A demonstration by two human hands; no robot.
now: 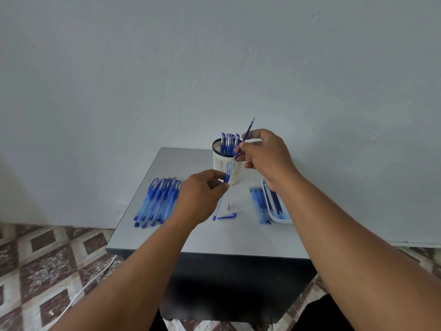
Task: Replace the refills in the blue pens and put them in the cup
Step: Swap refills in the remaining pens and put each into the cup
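Left hand has its fingers pinched on the pen barrel above the tabletop; right hand fingers clamped on the refill, which looks partly inside the barrel, just in front of the cup.

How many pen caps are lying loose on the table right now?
1: a blue pen cap lies on the table just right of the open pen barrel, near the metal tip. Others may be hidden behind the arms.
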